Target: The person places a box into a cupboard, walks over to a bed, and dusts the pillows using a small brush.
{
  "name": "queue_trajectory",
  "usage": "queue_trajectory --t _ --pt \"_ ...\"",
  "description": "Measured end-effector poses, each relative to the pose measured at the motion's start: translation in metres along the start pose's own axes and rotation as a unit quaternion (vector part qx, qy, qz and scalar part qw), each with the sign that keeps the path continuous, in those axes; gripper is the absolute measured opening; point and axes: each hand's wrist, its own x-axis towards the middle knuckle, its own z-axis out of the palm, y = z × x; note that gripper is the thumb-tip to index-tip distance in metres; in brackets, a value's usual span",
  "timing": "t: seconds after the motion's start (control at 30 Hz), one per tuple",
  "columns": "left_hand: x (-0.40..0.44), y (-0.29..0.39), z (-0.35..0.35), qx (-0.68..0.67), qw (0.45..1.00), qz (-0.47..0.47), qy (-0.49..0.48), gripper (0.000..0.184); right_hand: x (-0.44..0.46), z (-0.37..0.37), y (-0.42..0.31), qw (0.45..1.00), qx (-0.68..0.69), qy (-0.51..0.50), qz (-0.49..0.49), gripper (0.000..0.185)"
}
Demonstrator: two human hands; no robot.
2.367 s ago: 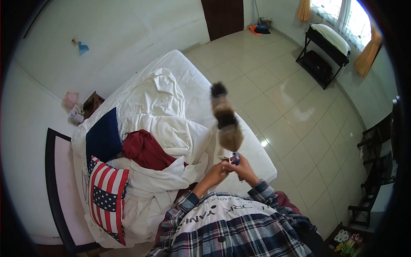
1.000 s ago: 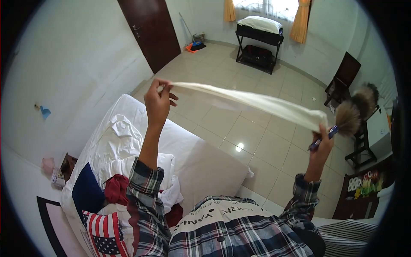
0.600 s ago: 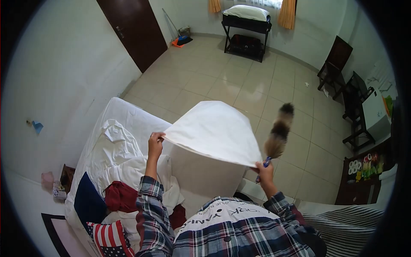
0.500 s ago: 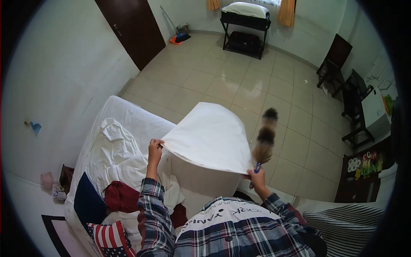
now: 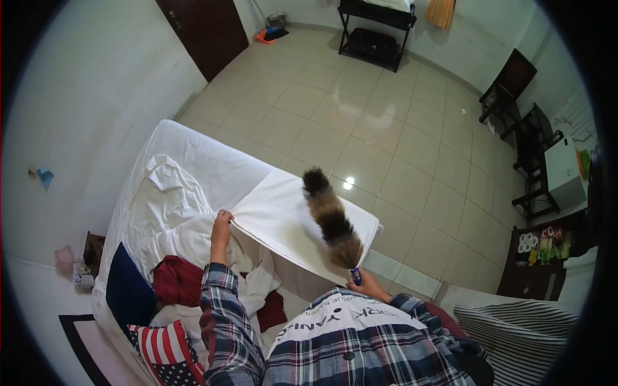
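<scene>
A white cloth point(image 5: 283, 215) is stretched over the near part of the bed point(image 5: 222, 161). Its left corner is pinched in my left hand point(image 5: 222, 220). Near the bed's right corner, my right hand point(image 5: 368, 285) is closed around the blue handle of a brown and black feather duster point(image 5: 331, 219), close to the cloth's near right edge. The duster's fluffy head points up and left, across the cloth. Rumpled white bedding point(image 5: 170, 206) and a dark red cloth point(image 5: 177, 280) are to the left of my left hand.
A navy pillow point(image 5: 129, 283) and a flag-patterned pillow point(image 5: 167, 350) rest at the bed's left side. Striped fabric point(image 5: 515, 328) is at lower right. Dark chairs point(image 5: 508, 83) and a white cabinet point(image 5: 566, 170) stand along the right wall; a black rack point(image 5: 376, 32) is at the back.
The raised white cloth has come down onto the bed. Both hands have moved lower, and the duster has swung left over the cloth. The view has shifted slightly.
</scene>
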Motion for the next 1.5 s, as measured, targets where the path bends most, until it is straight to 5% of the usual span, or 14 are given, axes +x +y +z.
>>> queue_trajectory --t 0.23,0.33,0.53,0.63,0.83,1.07,1.17,1.27,1.4,1.5 --pt "-0.048 -0.020 0.022 0.243 0.953 -0.113 -0.138 0.049 -0.001 0.024 0.035 0.987 -0.151 -0.045 -0.042 0.050" --pt "-0.082 0.008 0.033 0.329 0.944 -0.008 0.031 0.051 -0.001 0.010 0.044 0.978 -0.204 -0.002 -0.040 0.043" --pt "-0.177 0.086 0.071 0.230 0.972 0.009 -0.040 0.056 0.054 -0.055 0.054 0.969 -0.153 0.194 0.011 0.034" --pt "-0.216 0.107 0.090 0.191 0.978 -0.009 -0.083 0.057 0.079 -0.069 0.101 0.962 -0.192 0.194 0.021 0.034" --pt "-0.233 0.116 0.118 0.143 0.985 -0.045 -0.083 0.058 0.043 -0.027 0.160 0.937 -0.332 -0.086 0.064 0.030" --pt "-0.216 0.124 0.116 0.005 0.987 -0.161 0.014 0.056 0.023 -0.055 0.118 0.842 -0.439 -0.254 -0.184 0.025" --pt "-0.211 0.129 0.107 0.011 0.981 -0.167 0.097 0.056 0.036 -0.076 0.111 0.878 -0.411 -0.154 -0.188 0.025" --pt "-0.207 0.134 0.096 0.022 0.973 -0.166 0.158 0.058 0.042 -0.081 0.109 0.958 -0.266 0.058 -0.087 0.026" --pt "-0.210 0.132 0.098 0.029 0.968 -0.187 0.165 0.061 0.053 -0.059 0.125 0.962 -0.212 0.175 0.002 0.029" --pt "-0.219 0.134 0.107 0.036 0.969 -0.202 0.135 0.065 0.036 -0.029 0.157 0.959 -0.283 0.003 0.028 0.030"
